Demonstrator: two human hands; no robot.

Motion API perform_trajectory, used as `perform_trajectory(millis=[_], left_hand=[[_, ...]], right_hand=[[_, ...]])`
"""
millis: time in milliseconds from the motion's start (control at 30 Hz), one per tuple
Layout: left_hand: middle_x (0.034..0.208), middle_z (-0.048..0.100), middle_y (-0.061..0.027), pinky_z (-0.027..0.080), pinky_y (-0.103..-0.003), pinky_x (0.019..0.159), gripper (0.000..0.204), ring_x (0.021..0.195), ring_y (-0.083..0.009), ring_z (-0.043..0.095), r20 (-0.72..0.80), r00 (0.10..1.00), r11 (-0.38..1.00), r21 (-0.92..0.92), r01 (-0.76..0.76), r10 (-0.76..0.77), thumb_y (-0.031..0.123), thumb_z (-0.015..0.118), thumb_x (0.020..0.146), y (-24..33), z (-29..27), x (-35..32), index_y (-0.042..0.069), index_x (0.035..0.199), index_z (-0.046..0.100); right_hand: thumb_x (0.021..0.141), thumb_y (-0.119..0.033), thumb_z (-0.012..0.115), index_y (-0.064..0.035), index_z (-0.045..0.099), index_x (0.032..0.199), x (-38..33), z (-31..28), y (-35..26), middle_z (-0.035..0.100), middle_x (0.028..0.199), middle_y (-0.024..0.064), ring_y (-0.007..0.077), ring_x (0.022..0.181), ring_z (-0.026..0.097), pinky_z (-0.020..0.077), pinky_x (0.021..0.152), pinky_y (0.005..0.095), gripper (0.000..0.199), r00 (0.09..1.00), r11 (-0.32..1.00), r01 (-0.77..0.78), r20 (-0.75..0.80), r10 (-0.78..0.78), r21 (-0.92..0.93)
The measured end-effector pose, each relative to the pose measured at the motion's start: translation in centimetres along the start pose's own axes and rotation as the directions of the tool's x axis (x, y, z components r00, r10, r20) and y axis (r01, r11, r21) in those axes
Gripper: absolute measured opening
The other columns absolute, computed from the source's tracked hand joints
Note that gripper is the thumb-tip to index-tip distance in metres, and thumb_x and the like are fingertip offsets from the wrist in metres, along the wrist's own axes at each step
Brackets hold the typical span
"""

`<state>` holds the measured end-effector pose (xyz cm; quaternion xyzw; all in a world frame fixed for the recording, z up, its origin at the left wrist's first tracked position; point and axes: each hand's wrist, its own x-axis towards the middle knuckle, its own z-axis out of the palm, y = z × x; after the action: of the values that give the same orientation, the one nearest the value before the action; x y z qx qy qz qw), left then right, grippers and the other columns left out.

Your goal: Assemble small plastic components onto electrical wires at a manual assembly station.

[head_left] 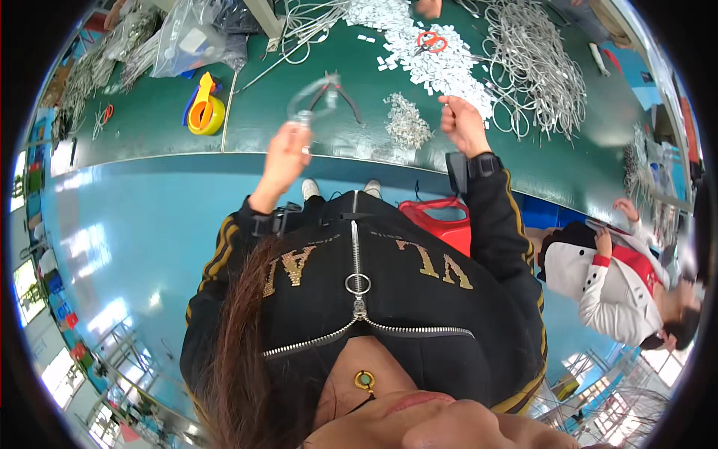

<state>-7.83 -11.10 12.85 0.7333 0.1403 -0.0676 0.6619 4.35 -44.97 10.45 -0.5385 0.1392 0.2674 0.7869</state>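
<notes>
On the green table (149, 127), hands (288, 153) grip coiled cable (310, 101).

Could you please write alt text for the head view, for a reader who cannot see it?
A person in a black jacket stands at a green table, the left hand lifting a blurred loop of pale cable and the right hand by a small pile of pale wire pieces. Pliers, orange scissors and heaped grey cables lie beyond.
</notes>
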Motion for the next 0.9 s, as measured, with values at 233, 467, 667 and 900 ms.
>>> perform_trajectory(millis=[233,467,667,900], left_hand=[[0.065,0.046,0.0002,0.034,-0.023,0.043,0.019,0.051,-0.0089,0.046,-0.313,0.945,0.979,-0.202,0.030,-0.094,0.022,0.048,0.099,-1.5,-3.3,-3.0,0.004,0.095,0.051],[0.064,0.047,-0.0002,0.035,-0.022,0.043,0.021,0.051,-0.0085,0.047,-0.357,0.928,0.981,-0.191,0.037,-0.105,0.023,0.048,0.100,-1.5,-2.8,-3.6,0.002,0.095,0.051],[0.064,0.047,-0.0003,0.037,-0.023,0.043,0.021,0.052,-0.0086,0.048,-0.331,0.937,0.981,-0.185,0.053,-0.112,0.022,0.049,0.099,-1.9,-3.0,-3.3,0.001,0.097,0.051],[0.064,0.048,-0.0003,0.037,-0.023,0.043,0.021,0.052,-0.0087,0.048,-0.324,0.940,0.988,-0.140,0.068,-0.111,0.021,0.049,0.099,-1.5,-2.7,-2.7,0.001,0.097,0.051]], right_hand=[[0.096,-0.021,0.052,-0.0006,0.062,0.101,7.5,-2.7,5.0,0.060,0.084,0.0029,0.0104,0.072,0.055,0.0465,0.066,0.0272,0.024,0.936,0.900,0.212,-0.186,-0.299,-0.380],[0.094,-0.027,0.054,-0.0016,0.056,0.123,7.4,-1.9,6.2,0.059,0.124,0.0138,0.0237,0.103,0.062,0.0472,0.090,0.0393,0.038,0.888,0.678,0.411,0.102,-0.447,-0.609],[0.095,-0.033,0.050,-0.0051,0.043,0.138,4.8,0.1,6.4,0.038,0.144,0.0206,0.0330,0.138,0.030,0.0219,0.111,0.0474,0.051,0.834,0.183,0.446,0.332,-0.442,-0.876],[0.092,-0.028,0.053,-0.0085,0.047,0.135,5.1,-0.4,7.4,0.046,0.137,0.0185,0.0373,0.136,0.031,0.0220,0.108,0.0583,0.048,0.714,0.027,0.544,0.446,-0.540,-0.838]])
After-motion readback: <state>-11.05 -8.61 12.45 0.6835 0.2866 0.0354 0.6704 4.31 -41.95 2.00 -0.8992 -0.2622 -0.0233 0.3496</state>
